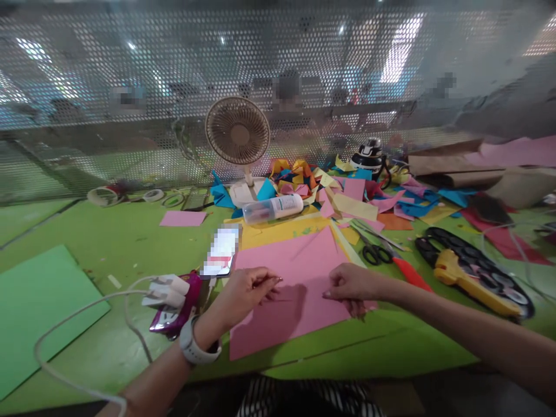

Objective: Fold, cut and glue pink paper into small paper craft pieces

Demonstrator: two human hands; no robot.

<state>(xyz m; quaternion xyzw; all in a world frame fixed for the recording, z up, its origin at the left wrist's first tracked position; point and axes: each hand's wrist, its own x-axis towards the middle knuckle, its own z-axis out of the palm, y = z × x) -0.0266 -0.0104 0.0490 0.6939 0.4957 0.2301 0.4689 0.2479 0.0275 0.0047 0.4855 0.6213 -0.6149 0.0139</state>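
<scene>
A pink paper sheet lies flat before me, over a yellow sheet. Above its left part is my left hand, a pale watch on its wrist and its fingers pinched together. Whether anything thin sits in that pinch I cannot make out. My right hand rests at the sheet's right side, fingers curled inward; what they hold, if anything, is hidden. The two hands are apart, with bare pink paper and a shadow between them. A lit phone lies beyond my left hand.
Scissors, an orange-handled cutter and a black-and-yellow tool lie right. A power strip with chargers stands left, near a green sheet. Behind are a bottle, a fan and paper scraps.
</scene>
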